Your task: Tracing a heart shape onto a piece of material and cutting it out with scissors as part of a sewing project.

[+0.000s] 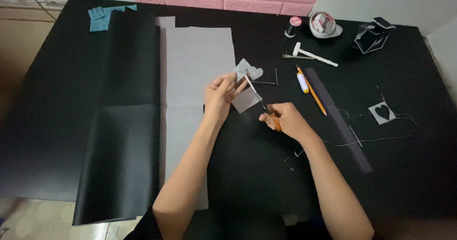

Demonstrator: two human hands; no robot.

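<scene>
My left hand (220, 95) pinches a small grey piece of material (245, 85) above the black table (404, 183). Its upper edge shows a rounded, heart-like lobe. My right hand (284, 119) grips orange-handled scissors (261, 102), whose blades point up-left into the grey piece. A large grey sheet (197, 66) lies flat just left of my left hand, beside a big black sheet (124, 121).
A pencil (312, 91), a small white tube (302, 83), a dark ruler (338, 118), a white mallet (314, 55) and a thread spool (293, 25) lie to the right. A grey square with a heart cut-out (382, 112) and loose threads sit far right. Blue paper (102, 16) rests at the back left.
</scene>
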